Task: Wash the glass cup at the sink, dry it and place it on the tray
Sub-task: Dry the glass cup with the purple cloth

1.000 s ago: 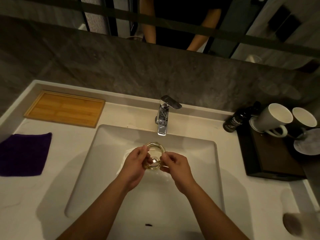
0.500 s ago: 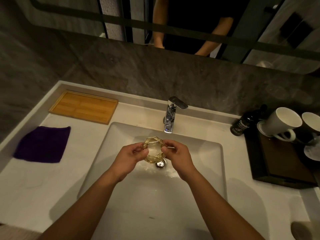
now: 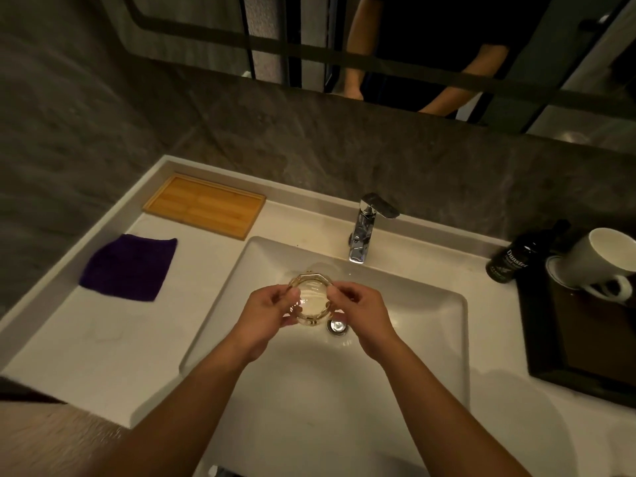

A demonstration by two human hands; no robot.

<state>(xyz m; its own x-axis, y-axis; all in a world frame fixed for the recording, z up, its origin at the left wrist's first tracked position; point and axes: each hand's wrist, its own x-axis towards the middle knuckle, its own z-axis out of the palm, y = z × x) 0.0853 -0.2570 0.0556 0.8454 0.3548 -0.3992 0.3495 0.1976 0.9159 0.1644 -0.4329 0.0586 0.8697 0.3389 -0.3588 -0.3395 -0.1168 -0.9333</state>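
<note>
A clear faceted glass cup point(image 3: 311, 297) is held over the white sink basin point(image 3: 426, 304), its mouth facing up toward me. My left hand point(image 3: 266, 313) grips its left side and my right hand point(image 3: 361, 309) pinches its right rim. The cup sits just left of the drain point(image 3: 338, 326) and in front of the chrome faucet point(image 3: 364, 228); no water stream is visible. A bamboo tray point(image 3: 204, 205) lies at the back left of the counter. A folded purple cloth point(image 3: 129, 266) lies in front of it.
A dark tray point(image 3: 581, 349) at the right carries a tipped white mug point(image 3: 599, 263). A dark bottle point(image 3: 512, 259) stands beside it. The grey stone wall and a mirror rise behind the white counter point(image 3: 86, 339).
The view has shifted right and down across the frames, so the tray and cloth sit nearer the centre. Both hands have carried the cup slightly left, off the drain, and turned it.
</note>
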